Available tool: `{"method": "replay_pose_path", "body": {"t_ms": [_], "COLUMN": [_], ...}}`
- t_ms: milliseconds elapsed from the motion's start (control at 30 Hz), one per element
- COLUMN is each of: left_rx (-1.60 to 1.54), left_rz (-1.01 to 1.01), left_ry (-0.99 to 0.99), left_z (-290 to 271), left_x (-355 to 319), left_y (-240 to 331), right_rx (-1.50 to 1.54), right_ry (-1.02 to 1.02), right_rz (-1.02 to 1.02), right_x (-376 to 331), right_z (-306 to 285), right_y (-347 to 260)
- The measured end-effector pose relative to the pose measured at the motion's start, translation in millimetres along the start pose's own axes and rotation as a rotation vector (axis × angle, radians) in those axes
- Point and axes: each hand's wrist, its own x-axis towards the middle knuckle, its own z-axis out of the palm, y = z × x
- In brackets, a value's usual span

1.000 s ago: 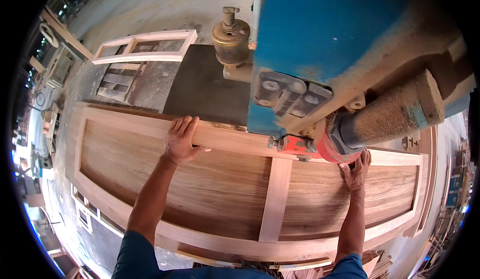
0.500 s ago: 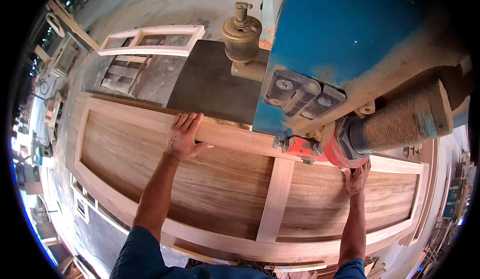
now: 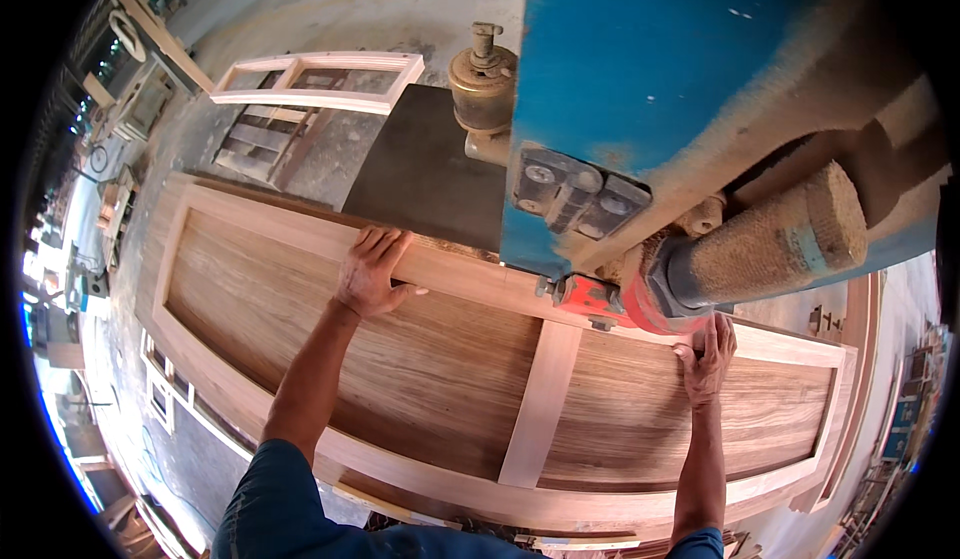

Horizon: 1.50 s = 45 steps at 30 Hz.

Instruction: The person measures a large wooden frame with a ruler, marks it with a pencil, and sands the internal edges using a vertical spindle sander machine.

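Observation:
A wooden panel door (image 3: 543,399) lies across in front of me, with pale frame rails around two darker brown panels and a crosspiece between them. My left hand (image 3: 372,274) is closed on its far rail, fingers over the outer edge and thumb along the inner edge. Farther right, my right hand (image 3: 708,361) grips the same rail, its fingertips over the edge and its thumb on the near side. Between the hands, a red metal fitting (image 3: 595,297) on a blue machine (image 3: 620,69) hangs over the rail and hides part of it.
A dusty threaded cylinder (image 3: 770,244) juts from the machine just above my right hand. Beyond the door are a dark flat table (image 3: 430,174) and a brass-coloured cup fitting (image 3: 484,84). A pale wooden frame (image 3: 320,81) rests on a slatted pallet (image 3: 265,144) at the far left.
The view has shifted, so the machine appears farther left and more of my right hand shows beside the cylinder. Both hands stay on the far rail; the door has hardly moved.

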Motion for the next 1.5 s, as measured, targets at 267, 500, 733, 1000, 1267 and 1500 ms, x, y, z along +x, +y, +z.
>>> {"method": "replay_pose_path", "body": {"t_ms": [267, 500, 733, 1000, 1267, 1500], "left_rx": [-0.038, -0.034, -0.008, -0.071, 0.047, -0.008], "left_rz": [0.027, 0.019, 0.024, -0.006, -0.289, -0.311], "left_ry": [0.032, 0.012, 0.0, -0.042, 0.001, -0.039], "left_z": [3.3, 1.5, 1.5, 10.7, 20.2, 40.4], "left_x": [0.0, 0.4, 1.6, -7.6, -22.5, -41.3], "left_y": [-0.3, 1.5, 2.7, -5.4, -9.6, -30.6], "right_rx": [-0.009, -0.012, -0.024, -0.041, -0.068, -0.063], "right_ry": [-0.021, -0.023, -0.02, 0.031, 0.006, -0.037], "right_rz": [0.003, -0.031, -0.042, 0.024, 0.183, 0.127], "right_x": [1.2, 6.8, 4.6, 0.5, -2.2, 1.1], "right_z": [-5.0, -8.5, -10.9, -1.1, -0.1, -3.0], "right_y": [-2.6, -8.8, -9.1, 1.8, -0.5, -0.6]}}
